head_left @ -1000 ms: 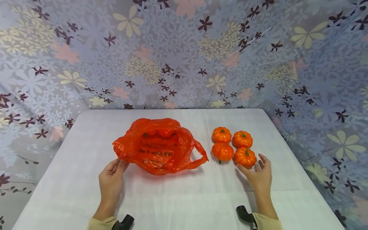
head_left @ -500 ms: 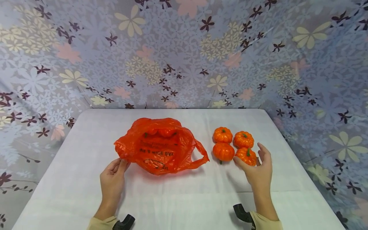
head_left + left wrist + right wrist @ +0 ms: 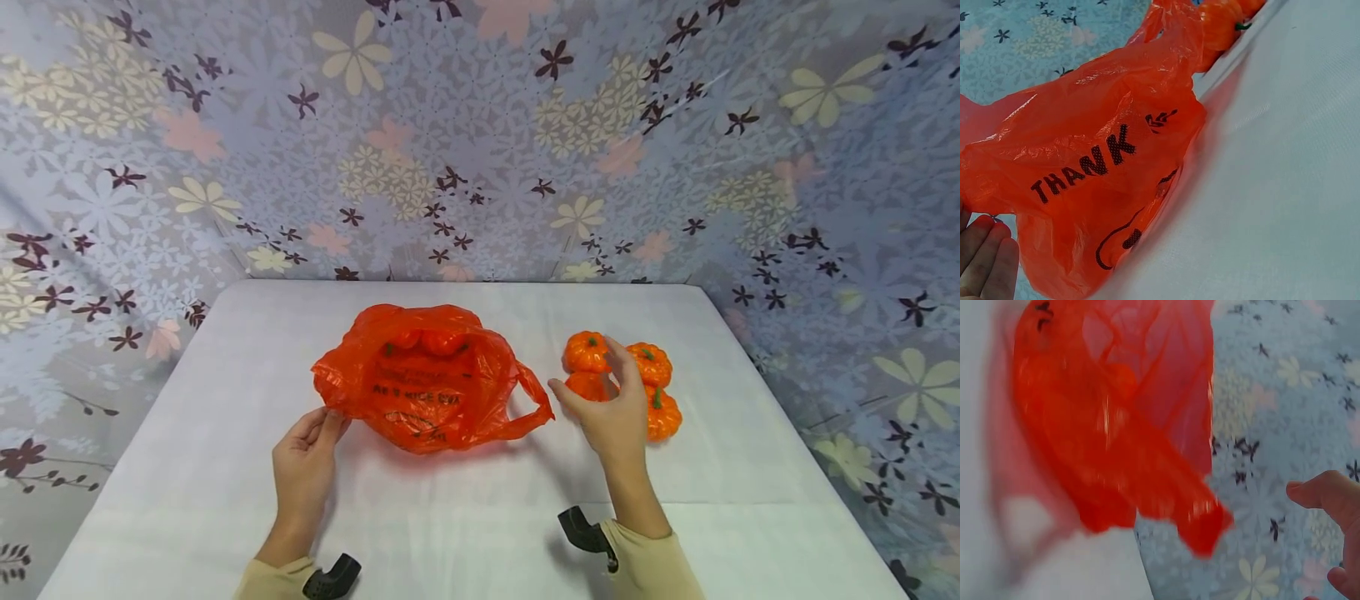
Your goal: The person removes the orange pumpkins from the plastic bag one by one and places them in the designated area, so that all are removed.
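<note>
White tabletop. Left of its centre, nearer the far edge, you have a red plastic bag, mouth gaping, at least two orange rounds inside. Film looks thin, limp, slippery; best taken by gathered rim or the handle, which points toward the right edge. Toward the far right corner, four pumpkins, clustered: glossy, probably light and firm, apt to roll; take them round the ribbed sides. Your right hand is spread above the near-left pumpkin, grasping nothing; contact unclear. Your left hand pinches the bag's left end.
</note>
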Motion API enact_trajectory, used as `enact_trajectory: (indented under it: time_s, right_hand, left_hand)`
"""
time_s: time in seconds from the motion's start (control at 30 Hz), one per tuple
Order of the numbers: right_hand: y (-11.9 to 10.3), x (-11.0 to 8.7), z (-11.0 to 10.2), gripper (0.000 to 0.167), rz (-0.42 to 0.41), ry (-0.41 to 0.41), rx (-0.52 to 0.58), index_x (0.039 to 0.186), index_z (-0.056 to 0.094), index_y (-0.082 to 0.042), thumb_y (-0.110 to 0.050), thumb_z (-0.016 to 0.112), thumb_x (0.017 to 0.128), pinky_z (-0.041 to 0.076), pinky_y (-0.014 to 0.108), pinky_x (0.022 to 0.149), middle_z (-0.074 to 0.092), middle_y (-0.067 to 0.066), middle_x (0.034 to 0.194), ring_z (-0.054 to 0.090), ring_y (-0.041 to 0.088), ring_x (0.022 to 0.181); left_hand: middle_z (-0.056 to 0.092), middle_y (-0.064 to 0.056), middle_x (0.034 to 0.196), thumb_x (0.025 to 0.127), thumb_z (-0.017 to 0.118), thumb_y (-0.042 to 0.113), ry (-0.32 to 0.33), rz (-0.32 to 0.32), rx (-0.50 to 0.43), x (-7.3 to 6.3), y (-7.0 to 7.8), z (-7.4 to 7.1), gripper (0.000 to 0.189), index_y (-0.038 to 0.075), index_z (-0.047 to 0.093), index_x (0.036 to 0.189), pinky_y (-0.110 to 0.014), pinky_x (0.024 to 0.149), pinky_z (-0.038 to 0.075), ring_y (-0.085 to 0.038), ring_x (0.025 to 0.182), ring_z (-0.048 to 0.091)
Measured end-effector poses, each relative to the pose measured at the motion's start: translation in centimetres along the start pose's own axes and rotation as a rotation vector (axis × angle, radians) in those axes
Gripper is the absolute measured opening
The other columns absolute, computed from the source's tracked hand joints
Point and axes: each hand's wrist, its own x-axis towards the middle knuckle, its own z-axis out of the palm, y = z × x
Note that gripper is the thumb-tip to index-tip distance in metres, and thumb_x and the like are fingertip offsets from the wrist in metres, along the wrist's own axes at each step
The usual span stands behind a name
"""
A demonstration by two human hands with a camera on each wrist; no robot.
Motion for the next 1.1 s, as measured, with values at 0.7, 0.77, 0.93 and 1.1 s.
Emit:
enact_trajectory:
  time_s: [0.7,0.77,0.93,1.1]
  right_hand:
    - [-3.4,-0.6,10.6,0.081,-0.075,-0.285,0.055,0.143,0.053,-0.011,-0.023,0.093,0.074,0.043,0.046,0.109,0.052,0.005,0.142,0.048,0.025,0.132]
    - [-3.3,-0.6,11.4,0.081,-0.094,-0.303,0.045,0.144,0.053,-0.009,-0.024,0.093,0.074,0.042,0.047,0.11,0.052,0.005,0.143,0.048,0.026,0.131]
    - [-2.8,-0.7,13.0,0.075,-0.156,-0.322,0.053,0.141,0.056,-0.007,-0.02,0.091,0.076,0.043,0.05,0.108,0.05,0.009,0.145,0.046,0.024,0.133]
    - [-2.8,-1.6,13.8,0.065,-0.196,-0.28,0.124,0.134,0.063,-0.009,-0.011,0.09,0.075,0.047,0.051,0.105,0.047,0.01,0.144,0.044,0.024,0.133]
  left_hand:
    - [0.076,-0.002,0.099,0.098,0.068,0.014,0.0,0.011,-0.07,0.6,0.3,-0.3,0.033,-0.012,0.066,0.119,-0.022,0.085,0.055,-0.007,0.09,0.072]
    - [0.076,0.0,0.099,0.098,0.068,0.014,-0.001,0.013,-0.066,0.6,0.3,-0.3,0.034,-0.012,0.065,0.12,-0.021,0.085,0.055,-0.006,0.091,0.072]
    - [0.076,-0.004,0.1,0.098,0.068,0.014,0.006,0.012,-0.062,0.6,0.3,-0.4,0.033,-0.012,0.066,0.119,-0.021,0.085,0.055,-0.007,0.09,0.072]
    - [0.076,-0.008,0.101,0.098,0.068,0.016,-0.003,0.028,-0.042,0.6,0.4,-0.3,0.031,-0.009,0.067,0.116,-0.023,0.085,0.056,-0.009,0.091,0.073]
